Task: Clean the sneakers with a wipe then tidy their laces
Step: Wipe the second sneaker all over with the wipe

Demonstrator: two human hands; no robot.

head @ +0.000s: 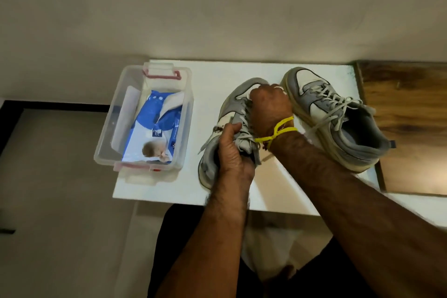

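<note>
White tabletop (169, 191) fills the middle of the view, set against a pale wall, with a wood-grain board (408, 113) lying at its right end. Two grey-and-cream sneakers rest on it side by side, each with its long axis running from the near edge toward the wall and its toe pointing away from the person. The right sneaker (338, 118) stands free, angled so its heel swings to the right, its laces loose and crossed over the tongue. The left sneaker (227, 113) lies just beside it and is in both hands. The right hand (269, 106) is closed over its forefoot and laces, a yellow band (275, 132) tied at the wrist. The left hand (233, 152) grips the collar and tongue near the heel, fingers curled shut around them. To the left, well apart from the shoes, a clear plastic bin (106, 128) with red latches holds a blue-and-white pack of wipes (154, 133).
</note>
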